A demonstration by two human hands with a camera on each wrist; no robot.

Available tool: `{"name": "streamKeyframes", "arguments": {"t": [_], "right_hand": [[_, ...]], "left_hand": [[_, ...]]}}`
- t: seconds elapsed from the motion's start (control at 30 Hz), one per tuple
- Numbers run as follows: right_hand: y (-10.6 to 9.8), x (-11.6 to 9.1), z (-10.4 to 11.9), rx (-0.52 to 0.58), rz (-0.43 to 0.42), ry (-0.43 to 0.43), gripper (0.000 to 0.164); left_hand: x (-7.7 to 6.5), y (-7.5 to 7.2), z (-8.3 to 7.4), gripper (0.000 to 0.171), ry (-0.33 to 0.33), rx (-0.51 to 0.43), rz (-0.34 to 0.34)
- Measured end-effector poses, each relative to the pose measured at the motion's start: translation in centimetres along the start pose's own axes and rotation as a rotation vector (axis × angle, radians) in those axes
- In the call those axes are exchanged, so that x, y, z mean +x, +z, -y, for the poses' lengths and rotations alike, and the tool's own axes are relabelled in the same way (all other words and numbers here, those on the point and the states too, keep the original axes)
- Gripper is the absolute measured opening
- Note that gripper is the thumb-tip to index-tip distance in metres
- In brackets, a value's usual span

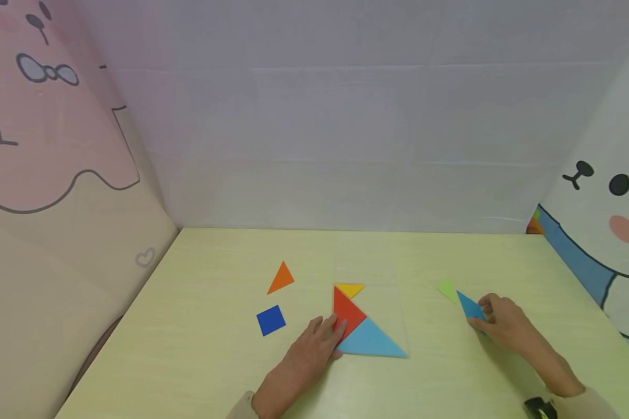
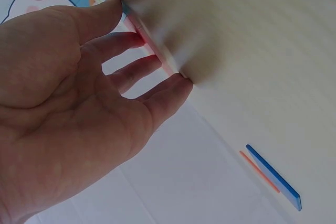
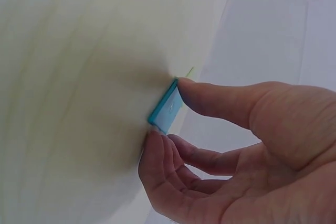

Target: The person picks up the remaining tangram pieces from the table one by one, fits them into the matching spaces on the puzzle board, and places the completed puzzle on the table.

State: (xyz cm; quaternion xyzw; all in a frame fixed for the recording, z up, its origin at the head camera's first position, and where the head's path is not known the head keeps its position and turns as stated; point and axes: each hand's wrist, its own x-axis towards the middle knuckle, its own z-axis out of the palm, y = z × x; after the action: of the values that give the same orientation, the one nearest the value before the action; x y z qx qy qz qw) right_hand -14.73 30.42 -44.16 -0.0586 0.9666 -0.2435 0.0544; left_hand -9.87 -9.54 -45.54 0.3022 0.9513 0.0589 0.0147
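My left hand rests its fingertips on a red triangle, its thumb by the edge of a large light-blue triangle. These two tangram pieces lie side by side, and a small yellow triangle adjoins the red one's upper edge. At the right, my right hand pinches a blue tangram piece between thumb and fingers, low over the table. The right wrist view shows this blue piece with its edge toward the camera; fingers hide part of its outline. Just beyond it lies a light-green triangle.
To the left lie an orange triangle and a dark-blue square. A faint rectangular outline surrounds the joined pieces on the pale wooden table. Cloth walls with cartoon prints stand behind and at both sides.
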Motion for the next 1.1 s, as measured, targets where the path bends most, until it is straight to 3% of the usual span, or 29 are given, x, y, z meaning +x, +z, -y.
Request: {"name": "streamKeyframes", "arguments": {"t": [0.4, 0.67, 1.1], "right_hand": [[-0.58, 0.43, 0.0, 0.0, 0.057, 0.05, 0.046], [-0.51, 0.26, -0.01, 0.064, 0.012, 0.085, 0.047], [-0.47, 0.15, -0.8, 0.113, -0.04, 0.071, 0.048]], "left_hand": [[0.08, -0.36, -0.07, 0.053, -0.003, -0.018, 0.022], [0.04, -0.43, -0.09, 0.053, -0.006, -0.026, 0.029], [0.06, -0.18, -0.05, 0.053, -0.01, -0.027, 0.023]]}}
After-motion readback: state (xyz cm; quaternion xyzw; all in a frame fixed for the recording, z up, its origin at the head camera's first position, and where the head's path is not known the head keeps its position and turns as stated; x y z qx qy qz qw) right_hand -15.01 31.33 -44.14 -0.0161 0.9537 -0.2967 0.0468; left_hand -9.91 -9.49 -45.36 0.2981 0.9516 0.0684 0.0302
